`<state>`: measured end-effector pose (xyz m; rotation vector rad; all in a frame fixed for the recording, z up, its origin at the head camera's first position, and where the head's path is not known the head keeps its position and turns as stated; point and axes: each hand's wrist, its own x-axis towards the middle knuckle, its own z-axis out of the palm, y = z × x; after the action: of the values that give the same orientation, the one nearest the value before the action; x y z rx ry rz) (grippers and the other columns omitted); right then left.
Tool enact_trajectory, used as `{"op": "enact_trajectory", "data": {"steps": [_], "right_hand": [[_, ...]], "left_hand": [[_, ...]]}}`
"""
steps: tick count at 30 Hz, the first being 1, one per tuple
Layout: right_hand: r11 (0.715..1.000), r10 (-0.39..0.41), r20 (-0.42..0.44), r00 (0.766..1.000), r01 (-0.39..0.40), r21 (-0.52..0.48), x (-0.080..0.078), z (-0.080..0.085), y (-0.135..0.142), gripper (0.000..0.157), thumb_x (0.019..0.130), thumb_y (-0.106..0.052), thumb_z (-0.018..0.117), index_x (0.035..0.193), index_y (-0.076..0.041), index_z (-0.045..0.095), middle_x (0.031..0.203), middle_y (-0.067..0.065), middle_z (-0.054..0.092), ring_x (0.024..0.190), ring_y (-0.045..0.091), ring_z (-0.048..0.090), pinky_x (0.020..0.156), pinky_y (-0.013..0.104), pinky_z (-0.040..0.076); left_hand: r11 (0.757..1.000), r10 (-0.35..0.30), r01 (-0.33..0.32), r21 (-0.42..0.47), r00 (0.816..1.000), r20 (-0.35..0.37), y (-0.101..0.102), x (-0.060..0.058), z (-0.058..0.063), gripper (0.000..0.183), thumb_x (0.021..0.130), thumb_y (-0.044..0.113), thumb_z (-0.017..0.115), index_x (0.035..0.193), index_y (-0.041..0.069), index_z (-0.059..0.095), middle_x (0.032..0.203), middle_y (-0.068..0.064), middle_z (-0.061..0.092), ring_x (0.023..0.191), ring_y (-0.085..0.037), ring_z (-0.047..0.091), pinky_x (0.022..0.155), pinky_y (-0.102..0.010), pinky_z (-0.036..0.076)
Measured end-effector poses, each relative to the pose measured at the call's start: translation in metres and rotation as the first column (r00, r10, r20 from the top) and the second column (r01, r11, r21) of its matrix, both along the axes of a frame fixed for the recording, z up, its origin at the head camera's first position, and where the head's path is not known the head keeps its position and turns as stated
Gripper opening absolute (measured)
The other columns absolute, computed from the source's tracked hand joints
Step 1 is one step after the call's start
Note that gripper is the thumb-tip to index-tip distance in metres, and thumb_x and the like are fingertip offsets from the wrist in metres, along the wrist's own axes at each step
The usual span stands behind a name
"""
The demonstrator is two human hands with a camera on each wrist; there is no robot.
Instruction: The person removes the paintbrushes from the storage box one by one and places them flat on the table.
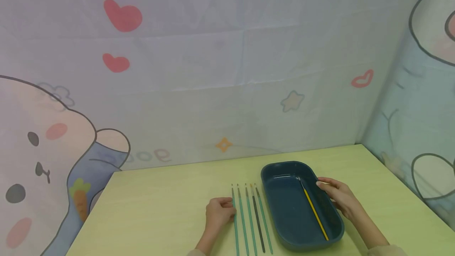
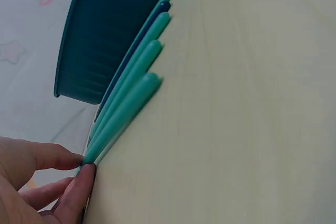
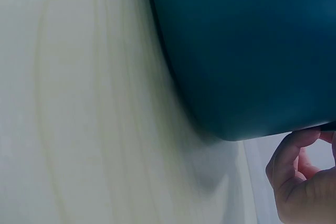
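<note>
In the head view, my left hand (image 1: 219, 212) pinches the leftmost green-handled paintbrush (image 1: 236, 234) between thumb and fingers. The left wrist view shows that same paintbrush (image 2: 126, 106) nearest the camera, its handle end pointing away from the fingertips (image 2: 84, 174). Beside it, several paintbrushes lie roughly parallel, bristles toward the back; one has a dark handle (image 1: 258, 224), the others green. A deep blue rectangular tray (image 1: 289, 208) stands right of the row. My right hand (image 1: 339, 197) grips its right rim. Inside, a yellow-handled paintbrush (image 1: 313, 208) lies slantwise.
The pale yellow-green tabletop (image 1: 153, 208) extends to both sides of the hands. Behind it hangs a cloth backdrop (image 1: 199, 90) printed with hearts, a star and a cartoon animal, and another printed cloth stands along the right edge.
</note>
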<state>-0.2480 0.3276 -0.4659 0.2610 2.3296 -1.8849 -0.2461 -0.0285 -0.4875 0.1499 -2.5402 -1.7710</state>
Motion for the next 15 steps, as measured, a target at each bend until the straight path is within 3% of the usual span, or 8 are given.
{"op": "enact_trajectory", "data": {"steps": [6, 15], "right_hand": [[1.0, -0.005, -0.007, 1.0, 0.004, -0.007, 0.0005, 0.0005, -0.0014, 0.066, 0.095, -0.037, 0.058, 0.143, 0.003, 0.036, 0.114, 0.002, 0.065, 0.092, 0.008, 0.065, 0.073, 0.032, 0.059], [1.0, -0.007, -0.01, 1.0, 0.007, 0.003, 0.0018, -0.0005, -0.0019, 0.065, 0.095, -0.037, 0.057, 0.143, 0.002, 0.037, 0.118, 0.005, 0.063, 0.092, 0.008, 0.065, 0.073, 0.032, 0.059]], "left_hand": [[0.999, 0.002, -0.004, -0.051, 0.999, -0.036, 0.0018, 0.0001, -0.0015, 0.032, 0.07, -0.007, 0.067, 0.103, -0.007, 0.069, 0.08, -0.009, 0.067, 0.061, -0.01, 0.063, 0.054, -0.02, 0.058], [0.998, -0.016, 0.013, -0.067, 0.999, -0.047, 0.0015, 0.0025, -0.0021, 0.03, 0.071, -0.006, 0.068, 0.101, -0.008, 0.069, 0.078, -0.009, 0.068, 0.059, -0.009, 0.063, 0.053, -0.019, 0.057]]}}
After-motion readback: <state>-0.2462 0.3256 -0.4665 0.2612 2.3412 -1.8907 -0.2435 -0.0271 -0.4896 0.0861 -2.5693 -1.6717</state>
